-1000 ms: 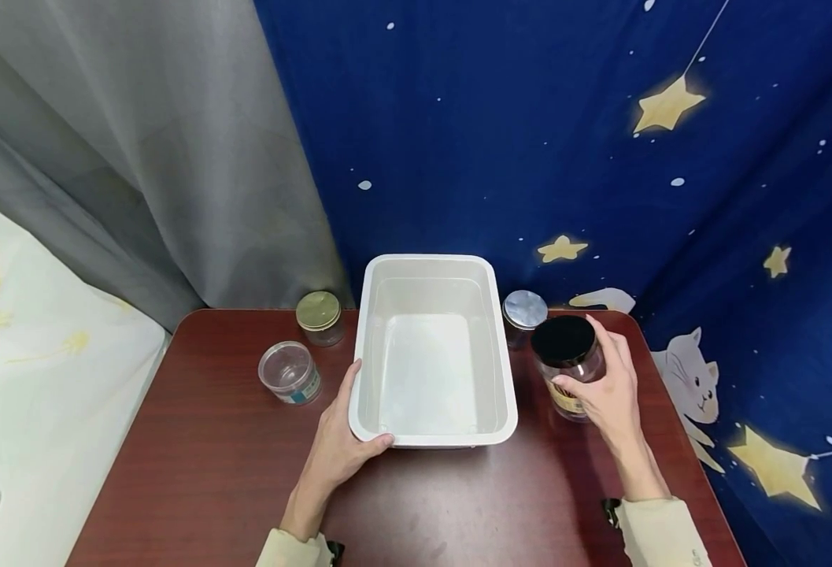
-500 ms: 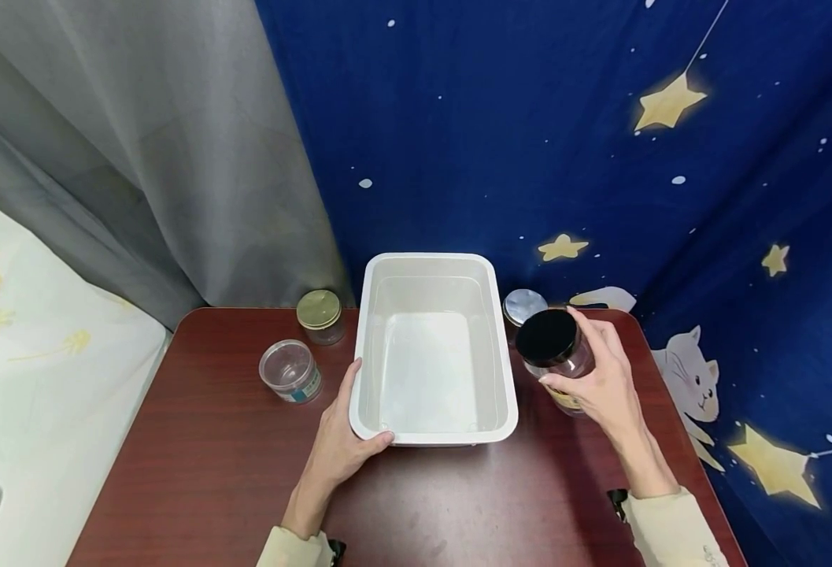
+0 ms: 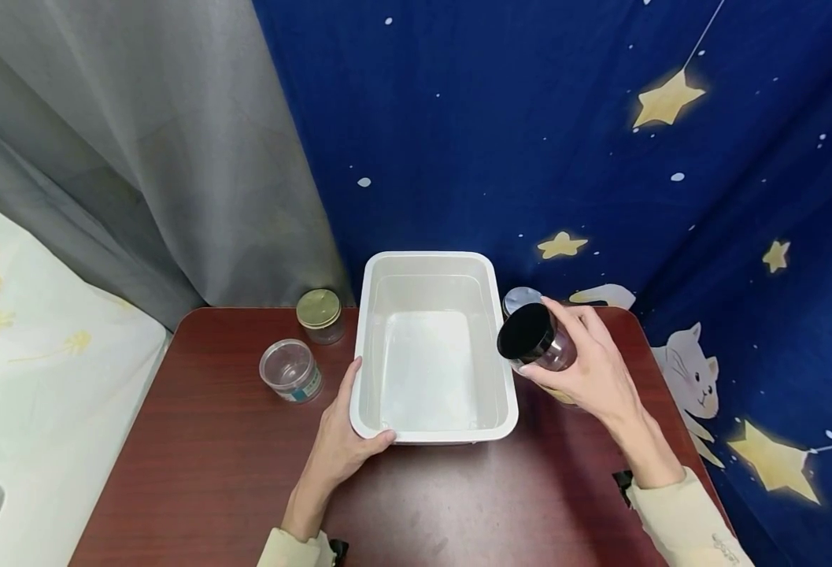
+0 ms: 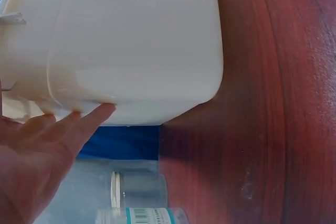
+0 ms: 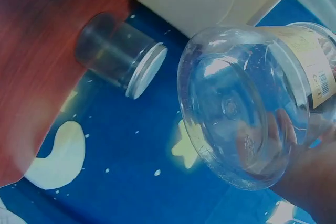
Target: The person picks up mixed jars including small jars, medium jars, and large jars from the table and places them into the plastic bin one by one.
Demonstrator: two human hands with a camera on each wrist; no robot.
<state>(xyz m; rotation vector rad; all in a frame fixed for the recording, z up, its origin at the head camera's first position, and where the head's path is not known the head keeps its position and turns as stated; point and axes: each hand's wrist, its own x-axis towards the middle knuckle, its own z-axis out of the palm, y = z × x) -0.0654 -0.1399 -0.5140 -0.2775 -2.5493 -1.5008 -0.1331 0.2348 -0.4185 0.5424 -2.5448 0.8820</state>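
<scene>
A white plastic basin (image 3: pixel 430 370) stands mid-table. My left hand (image 3: pixel 342 433) holds its near left corner, thumb on the front rim and fingers against the outer side wall, which the left wrist view shows. My right hand (image 3: pixel 595 370) grips a clear plastic jar (image 5: pixel 231 108) with a black lid (image 3: pixel 523 332) around its body. Tilted toward the basin, the jar has its lid end close to the basin's right rim. In the right wrist view its see-through bottom faces the camera, and it looks empty. Part of its yellowish label is hidden by the hand.
Left of the basin stand a gold-lidded jar (image 3: pixel 319 311) and a clear jar (image 3: pixel 290 370) with a blue-green label. A silver-lidded jar (image 5: pixel 113 53) stands at the back right, partly behind the held jar. Curtains hang behind the red-brown table (image 3: pixel 210 472).
My right hand has lifted the black-lidded jar, moved it left toward the basin and tilted it. My left hand has stayed on the basin's corner.
</scene>
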